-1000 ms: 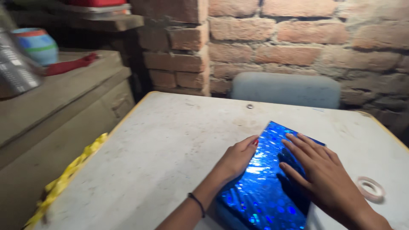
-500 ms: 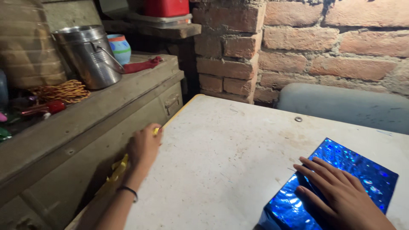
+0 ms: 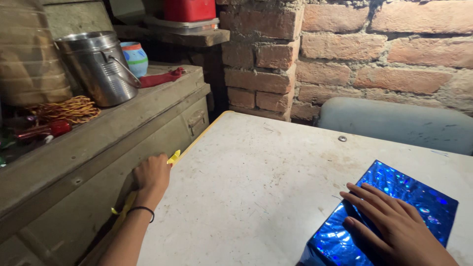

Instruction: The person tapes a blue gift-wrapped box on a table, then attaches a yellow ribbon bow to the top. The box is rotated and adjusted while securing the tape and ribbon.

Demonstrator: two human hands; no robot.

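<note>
Head view, left hand: the left hand is at the left edge of the counter, fingers curled and clenched around a yellow ribbon; one ribbon end sticks up past the fingers, the rest hangs down beside the wrist
Head view, wrist: a dark band circles the left wrist
Head view, right hand: the right hand lies flat and released, fingers spread, pressing down on top of the blue box
Head view, blue box: wrapped in shiny blue foil, it sits on the counter at the lower right, well apart from the left hand
Head view, counter: pale, scuffed surface with a yellow rim; a small round metal stud near its far edge
Head view, beyond the counter: a grey chair back against a brick wall
Head view, left side: a wooden chest carries a steel pail, a painted pot, a red cloth and a coil of golden cord; a red container stands on a shelf above
</note>
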